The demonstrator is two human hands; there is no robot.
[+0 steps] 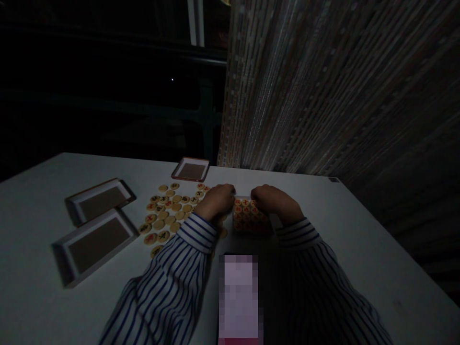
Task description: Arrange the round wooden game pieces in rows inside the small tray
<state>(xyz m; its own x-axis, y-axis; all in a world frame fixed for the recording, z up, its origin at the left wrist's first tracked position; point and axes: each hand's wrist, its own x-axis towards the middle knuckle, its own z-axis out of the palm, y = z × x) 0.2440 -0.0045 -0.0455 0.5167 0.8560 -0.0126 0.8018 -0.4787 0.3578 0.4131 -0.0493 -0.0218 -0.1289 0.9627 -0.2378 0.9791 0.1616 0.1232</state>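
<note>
A block of xiangqi pieces (246, 211) stands in neat rows, round and pale with red characters, a white box edge showing behind it. My left hand (220, 200) is at the block's far left corner, its fingers curled closed. What they hold, if anything, is hidden. Over the far right corner bends my right hand (276, 202), also closed, covering some pieces; I cannot see what its fingertips grip. Left of the block, loose xiangqi pieces (160, 224) lie scattered, some with red or dark characters and some blank. My left forearm partly covers them.
Two shallow box parts (94, 247) lie on the white table (359, 249) at left, touching or overlapping. A smaller box part (190, 171) is near the far edge. A blurred-out phone-like screen (240, 297) is close to me. A string curtain (280, 86) hangs behind the table.
</note>
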